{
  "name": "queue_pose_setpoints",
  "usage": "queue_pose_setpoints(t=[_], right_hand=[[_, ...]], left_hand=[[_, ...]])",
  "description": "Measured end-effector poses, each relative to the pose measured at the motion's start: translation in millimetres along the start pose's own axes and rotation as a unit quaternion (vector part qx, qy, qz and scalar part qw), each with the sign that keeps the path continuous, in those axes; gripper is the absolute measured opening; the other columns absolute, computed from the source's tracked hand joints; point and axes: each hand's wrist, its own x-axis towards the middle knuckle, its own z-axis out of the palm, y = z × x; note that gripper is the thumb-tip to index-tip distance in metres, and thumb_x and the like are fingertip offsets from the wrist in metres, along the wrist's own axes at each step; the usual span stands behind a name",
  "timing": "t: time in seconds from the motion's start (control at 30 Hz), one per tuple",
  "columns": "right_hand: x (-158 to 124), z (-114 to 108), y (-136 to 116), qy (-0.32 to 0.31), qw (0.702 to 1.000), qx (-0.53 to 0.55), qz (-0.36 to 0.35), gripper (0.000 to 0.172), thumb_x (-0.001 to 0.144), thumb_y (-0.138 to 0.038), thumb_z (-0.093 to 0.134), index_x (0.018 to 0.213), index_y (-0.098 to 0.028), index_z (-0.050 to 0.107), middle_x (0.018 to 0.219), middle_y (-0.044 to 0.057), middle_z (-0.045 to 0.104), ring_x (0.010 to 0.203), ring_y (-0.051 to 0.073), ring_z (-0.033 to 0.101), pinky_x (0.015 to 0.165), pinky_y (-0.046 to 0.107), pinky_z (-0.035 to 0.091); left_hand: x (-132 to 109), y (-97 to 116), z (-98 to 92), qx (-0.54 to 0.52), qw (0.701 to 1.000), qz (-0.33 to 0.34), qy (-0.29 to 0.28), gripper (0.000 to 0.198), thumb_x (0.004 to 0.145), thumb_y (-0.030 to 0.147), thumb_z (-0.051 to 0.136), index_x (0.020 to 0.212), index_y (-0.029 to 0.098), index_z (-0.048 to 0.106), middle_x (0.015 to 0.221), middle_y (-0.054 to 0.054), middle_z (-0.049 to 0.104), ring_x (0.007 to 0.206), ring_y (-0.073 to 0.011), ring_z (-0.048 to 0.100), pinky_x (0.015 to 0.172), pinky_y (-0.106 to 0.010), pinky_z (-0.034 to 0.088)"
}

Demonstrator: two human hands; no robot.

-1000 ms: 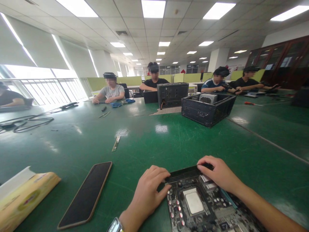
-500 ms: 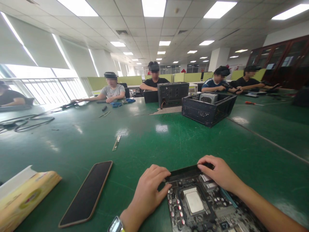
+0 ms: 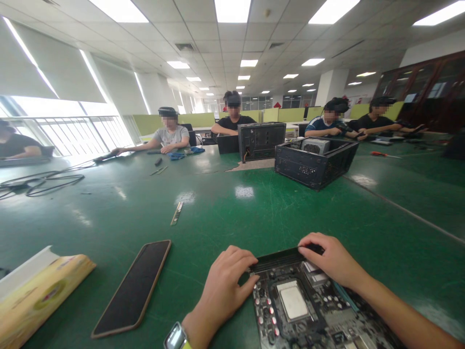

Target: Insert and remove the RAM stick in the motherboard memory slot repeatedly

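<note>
Left hand: far-left corner | right hand: far edge | motherboard: between

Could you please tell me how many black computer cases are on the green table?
2: a boxy black computer case at the centre, and an open-topped black case right of it, nearer. A dark shape at the right edge is too unclear to count.
</note>
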Motion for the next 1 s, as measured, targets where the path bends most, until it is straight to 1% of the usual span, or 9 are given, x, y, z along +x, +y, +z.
queue_pose_setpoints(t=[0.47,0.77,1.0], right_hand=[[0.9,1.1,2.4,0.004,1.0,0.0,0.0,0.016,0.082,-0.032,0.055,0.08,-0.022,0.068,0.085,0.001,0.07,0.084,0.019,0.061,0.08,0.032,0.042],[0.1,0.9,1.9,0.007,1.0,0.007,0.002,0.019,0.081,-0.033,0.054,0.081,-0.022,0.07,0.086,0.003,0.071,0.084,0.021,0.062,0.08,0.033,0.044],[0.3,0.0,-0.8,0.005,1.0,0.007,0.002,0.02,0.081,-0.033,0.054,0.081,-0.022,0.069,0.086,0.003,0.071,0.084,0.02,0.062,0.08,0.033,0.044]], left_hand=[[1.8,1.5,-2.6,-0.003,1.0,0.005,0.008,0.019,0.079,0.017,0.063,0.098,0.02,0.062,0.096,-0.006,0.067,0.087,-0.0212,0.057,0.077,-0.036,0.05],[-0.4,1.0,-2.5,0.001,1.0,0.002,0.001,0.022,0.08,0.018,0.062,0.101,0.02,0.061,0.1,-0.007,0.066,0.089,-0.0215,0.057,0.079,-0.037,0.049],[-0.9,2.5,-3.4,0.003,1.0,0.001,0.005,0.022,0.079,0.018,0.063,0.1,0.02,0.062,0.099,-0.007,0.066,0.089,-0.0212,0.058,0.078,-0.036,0.05]])
